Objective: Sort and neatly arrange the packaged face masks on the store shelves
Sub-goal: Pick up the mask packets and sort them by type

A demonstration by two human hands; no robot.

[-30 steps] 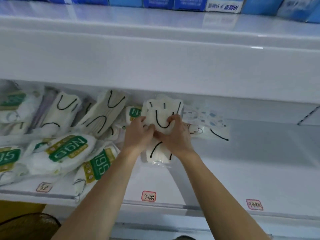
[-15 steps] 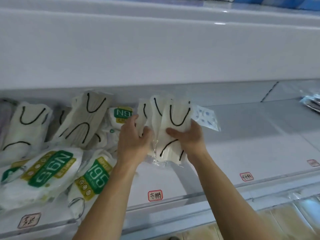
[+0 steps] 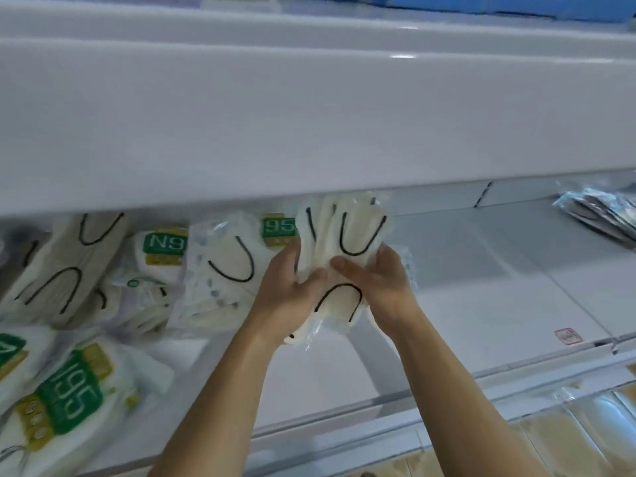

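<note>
Both hands meet on one small stack of cream masks with black ear loops (image 3: 344,256), each sealed in clear film, and the stack stands between the palms. The left hand (image 3: 287,290) cups its left edge, fingers curled round the back and thumb pressed across the front. The right hand (image 3: 375,287) closes on the right edge, its thumb lying over the front face and pointing toward the left thumb; the two thumbs nearly touch. Neither hand is spread: both are pressed together on the packs.

The stack's long axis runs up and away from the wrists, its top fanned slightly under the lip of the upper shelf (image 3: 309,132), its lower end hanging below the heels of the hands, above the bare white shelf (image 3: 481,304).

What the next move seems to turn on is side: just left of the left hand lies a matching black-loop pack (image 3: 223,270), with green-labelled N95 packs (image 3: 69,397) nearer still to the left, while to the right of the right hand the shelf is open, with a separate pile of dark-edged packs (image 3: 599,215) well apart. Judging from this, the stack needs squaring, then setting down upright.
</note>
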